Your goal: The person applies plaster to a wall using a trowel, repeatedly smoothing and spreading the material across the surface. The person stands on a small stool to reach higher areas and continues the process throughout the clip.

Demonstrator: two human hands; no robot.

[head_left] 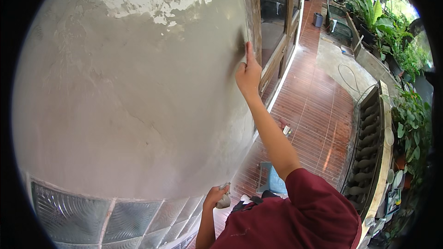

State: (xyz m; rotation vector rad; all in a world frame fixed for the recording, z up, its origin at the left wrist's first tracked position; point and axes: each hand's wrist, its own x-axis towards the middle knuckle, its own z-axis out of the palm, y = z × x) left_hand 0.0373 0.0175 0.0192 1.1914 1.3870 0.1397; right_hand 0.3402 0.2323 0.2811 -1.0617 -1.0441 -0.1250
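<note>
My right hand (249, 74) is raised against the grey plastered wall (134, 101), beside the wooden window frame (253, 14). Its index finger points up along the wall's edge and the other fingers are curled in. Whatever it may hold is hidden, and a dark shadow falls on the wall beside it. Low down by the wall, my left hand (214, 197) is closed around a small greyish lump-like thing (224, 200) with a pale, metallic-looking end. Patchy white flakes mark the upper part of the wall.
Glass blocks (74, 212) line the wall's bottom. A light-blue plastic stool (276, 180) stands on the red tiled floor (314, 110) near my body. To the right runs a baluster railing (369, 147) with potted plants (408, 124) beyond. Farther off is a grey bin (318, 19).
</note>
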